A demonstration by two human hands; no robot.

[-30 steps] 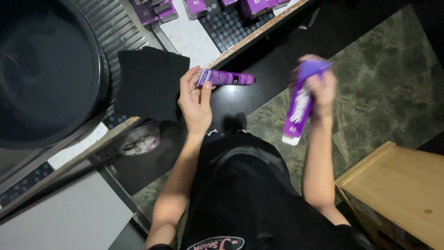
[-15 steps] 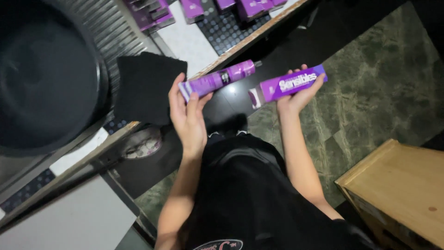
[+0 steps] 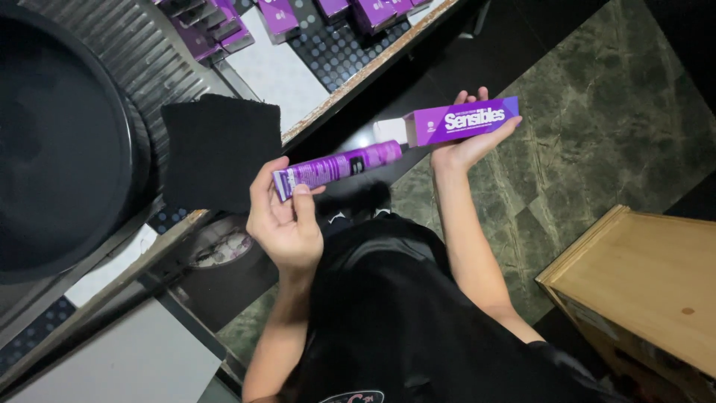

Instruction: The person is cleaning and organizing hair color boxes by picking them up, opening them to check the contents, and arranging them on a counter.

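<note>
Overhead, a big black round tub (image 3: 52, 142) fills the left of the surface (image 3: 358, 71), with a black cloth square (image 3: 220, 153) beside it and purple boxes (image 3: 280, 13) lined up farther back. By my reckoning the packing is halfway: the left hand (image 3: 287, 220) pinches a purple tube (image 3: 339, 166) in closed fingers, its end at the open flap of a purple carton (image 3: 455, 121) resting on the right hand (image 3: 466, 142), not yet inside.
</note>
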